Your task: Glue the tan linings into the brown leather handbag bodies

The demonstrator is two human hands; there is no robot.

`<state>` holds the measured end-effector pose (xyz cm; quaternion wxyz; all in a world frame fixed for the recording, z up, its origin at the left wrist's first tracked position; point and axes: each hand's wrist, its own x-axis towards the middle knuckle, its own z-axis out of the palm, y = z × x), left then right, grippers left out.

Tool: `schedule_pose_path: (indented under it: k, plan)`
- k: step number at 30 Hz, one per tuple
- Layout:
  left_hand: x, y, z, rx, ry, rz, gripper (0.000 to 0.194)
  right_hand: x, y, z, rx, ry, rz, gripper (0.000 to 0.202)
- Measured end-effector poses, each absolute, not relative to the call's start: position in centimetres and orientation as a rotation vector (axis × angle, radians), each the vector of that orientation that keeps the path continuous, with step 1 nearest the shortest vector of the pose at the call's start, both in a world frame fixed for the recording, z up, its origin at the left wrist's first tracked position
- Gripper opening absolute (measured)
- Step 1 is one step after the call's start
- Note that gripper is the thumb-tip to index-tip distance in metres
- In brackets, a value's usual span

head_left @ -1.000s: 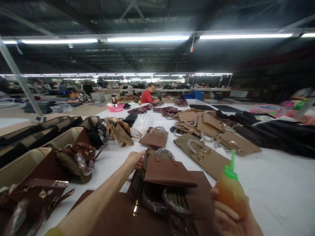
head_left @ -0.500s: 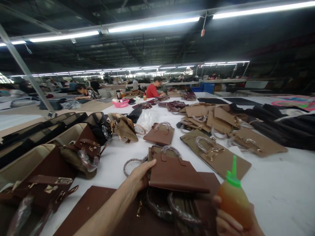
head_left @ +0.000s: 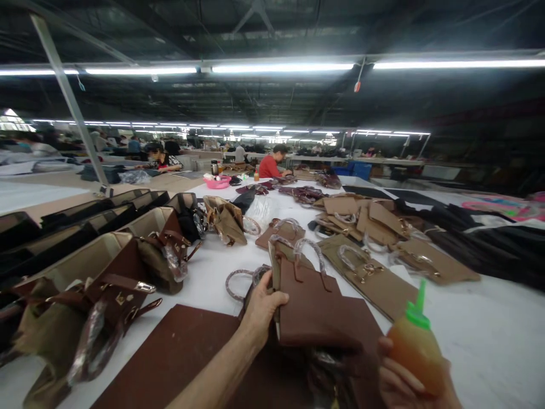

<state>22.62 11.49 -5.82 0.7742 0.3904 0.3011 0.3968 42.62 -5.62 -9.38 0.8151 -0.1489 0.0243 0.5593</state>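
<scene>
My left hand (head_left: 260, 309) is closed on the left edge of a brown handbag panel (head_left: 309, 307), thumb on its outer face. Two plastic-wrapped handles (head_left: 313, 250) stand up from the panel's top edge. In my right hand (head_left: 398, 378) is a glue bottle (head_left: 415, 346) with amber contents and a green nozzle pointing up; the fingers wrap round its body. Beneath my left forearm lies a flat brown sheet (head_left: 170, 346). Another wrapped handle (head_left: 238, 284) loops out on the white table behind my left hand. The underside of the held panel is dark and hard to make out.
Open bag bodies (head_left: 85, 261) stand in rows at the left. A tan bag panel (head_left: 374, 278) lies right of centre, before a pile of tan pieces (head_left: 353, 213). Dark fabric (head_left: 468, 238) covers the far right. A person in red (head_left: 270, 166) sits across the table.
The brown panel has been tilted more upright in my left hand, its handles now raised. The view has shifted a little, and my right hand still holds the glue bottle.
</scene>
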Motion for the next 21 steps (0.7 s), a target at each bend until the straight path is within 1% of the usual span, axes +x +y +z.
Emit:
schedule_pose_path:
  k: [2, 5, 7, 10, 12, 16, 21]
  plan:
    - [22.0, 10.6, -4.4, 0.856, 0.634, 0.879, 0.061, 41.7, -5.6, -8.9, -0.317, 0.065, 1.200, 0.048]
    - [20.8, 8.7, -1.4, 0.891, 0.625, 0.878, 0.057, 39.6, -5.2, -8.7, -0.353, 0.072, 1.221, 0.038]
    - [19.6, 7.2, 0.9, 0.928, 0.636, 0.879, 0.056, 37.9, -4.8, -8.5, -0.379, 0.043, 1.243, 0.035]
    - [17.2, 4.5, 3.7, 0.977, 0.686, 0.902, 0.060, 35.3, -4.2, -8.1, -0.336, 0.042, 1.284, 0.036]
    - [15.6, 2.8, 4.6, 0.987, 0.738, 0.958, 0.066, 33.5, -3.7, -7.8, -0.274, 0.063, 1.318, 0.037]
    - [12.9, 0.1, 4.0, 0.975, 0.890, 1.053, 0.075, 30.0, -2.7, -7.3, -0.237, 0.041, 1.415, 0.042]
    - [8.9, 0.2, 1.2, 0.778, 0.888, 1.036, 0.069, 27.8, -2.6, -6.8, -0.239, 0.091, 1.498, 0.038]
